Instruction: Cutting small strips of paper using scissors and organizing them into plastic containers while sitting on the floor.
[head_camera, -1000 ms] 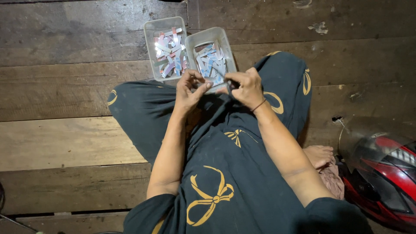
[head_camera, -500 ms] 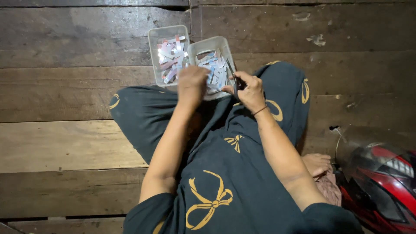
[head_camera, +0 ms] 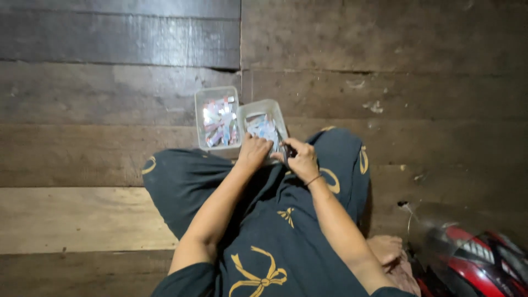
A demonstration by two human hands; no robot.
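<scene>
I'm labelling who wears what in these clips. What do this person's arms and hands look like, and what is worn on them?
Both forearms are bare from short dark sleeves down. The left hand wears nothing that shows. The right hand has a thin dark band around the wrist. No gloves or watch show; rings are too small to tell. The dark trousers carry yellow bow-shaped prints.

Showing dark grey-brown planks [head_camera: 110,93] with one paler tan board [head_camera: 71,220]. Wearing dark teal cloth [head_camera: 286,242] patterned with golden bows. Holding silver, pink and blue bits [head_camera: 220,122] in clear pale tubs [head_camera: 199,118]. Gleaming red and black with white striping: helmet [head_camera: 478,264].
</scene>
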